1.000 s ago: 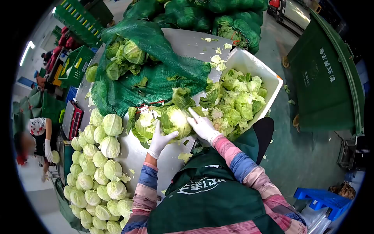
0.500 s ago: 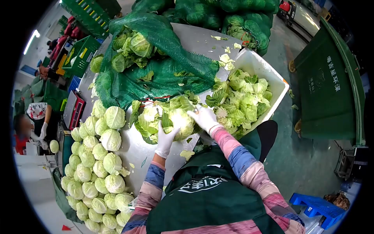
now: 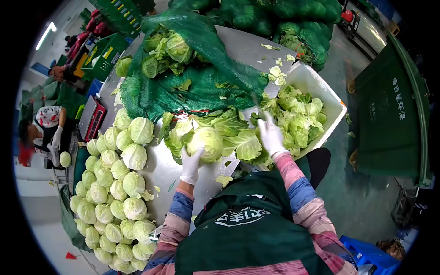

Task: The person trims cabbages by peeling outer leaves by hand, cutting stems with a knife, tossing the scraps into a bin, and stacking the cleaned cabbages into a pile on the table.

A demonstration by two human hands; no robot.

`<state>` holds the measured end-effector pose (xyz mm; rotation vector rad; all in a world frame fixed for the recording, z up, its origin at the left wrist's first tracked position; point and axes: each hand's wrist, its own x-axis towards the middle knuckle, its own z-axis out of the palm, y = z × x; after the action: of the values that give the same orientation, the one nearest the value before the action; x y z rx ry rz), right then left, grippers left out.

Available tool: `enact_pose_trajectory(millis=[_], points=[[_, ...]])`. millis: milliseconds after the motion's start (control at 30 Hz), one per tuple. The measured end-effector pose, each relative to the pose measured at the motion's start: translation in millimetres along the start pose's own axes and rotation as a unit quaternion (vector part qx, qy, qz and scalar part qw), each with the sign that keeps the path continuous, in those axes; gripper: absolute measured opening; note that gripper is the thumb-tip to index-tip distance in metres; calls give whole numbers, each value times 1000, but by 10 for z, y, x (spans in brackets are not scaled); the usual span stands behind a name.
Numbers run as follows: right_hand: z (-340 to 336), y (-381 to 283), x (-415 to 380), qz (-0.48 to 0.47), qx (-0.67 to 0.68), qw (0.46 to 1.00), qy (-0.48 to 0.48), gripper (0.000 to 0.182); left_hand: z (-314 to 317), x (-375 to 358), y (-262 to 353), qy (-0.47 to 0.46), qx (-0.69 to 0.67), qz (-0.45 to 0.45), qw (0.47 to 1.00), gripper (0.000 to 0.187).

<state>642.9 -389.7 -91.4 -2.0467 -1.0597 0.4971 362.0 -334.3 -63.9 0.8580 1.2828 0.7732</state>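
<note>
A pale, trimmed cabbage [image 3: 206, 144] sits on the metal table among loose outer leaves. My left hand [image 3: 190, 165], in a white glove, grips its near left side. To the right of the cabbage, my gloved right hand [image 3: 272, 134] is raised over the leaves with its fingers closed and partly blurred. A faint streak beyond those fingers may be a thin tool, but I cannot make it out. Large green leaves [image 3: 247, 145] lie between the cabbage and my right hand. Behind them, a green mesh sack [image 3: 192, 94] lies spread, with more cabbages [image 3: 178, 48] at its mouth.
Trimmed cabbages [image 3: 134, 184] are piled at the left. On the right stands a white foam box [image 3: 331, 98] of cut leaves, with a green bin [image 3: 389, 114] beyond. Full mesh sacks [image 3: 247, 18] line the back. A co-worker [image 3: 48, 128] is at far left near a red scale [image 3: 95, 120].
My right hand has moved from the cabbage's upper right side out to the right. Large leaves now lie spread right of the cabbage, whose paler surface shows more. My left hand stays on it.
</note>
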Motion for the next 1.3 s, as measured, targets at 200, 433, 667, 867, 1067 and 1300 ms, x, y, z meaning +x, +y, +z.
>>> enact_pose_trajectory(millis=[200,433,667,867,1067,1300], points=[[325,-570,-433,-168,-134,959,-186,53,386,-43,-94,44,364,235,900,118],[290,-664,-529,-138,-212,945,-206,64,392,-10,-197,60,446,257,855,115],[237,-630,-105,-41,-138,965,-219,49,352,-60,-152,40,450,236,860,113],[-59,482,296,57,-261,953,-144,52,85,-240,-196,-2,289,212,934,115],[-103,-410,7,-81,22,985,-153,78,55,-77,59,-44,490,305,816,104],[588,-566,-345,-69,50,989,-119,54,160,100,-99,-88,306,257,912,105]])
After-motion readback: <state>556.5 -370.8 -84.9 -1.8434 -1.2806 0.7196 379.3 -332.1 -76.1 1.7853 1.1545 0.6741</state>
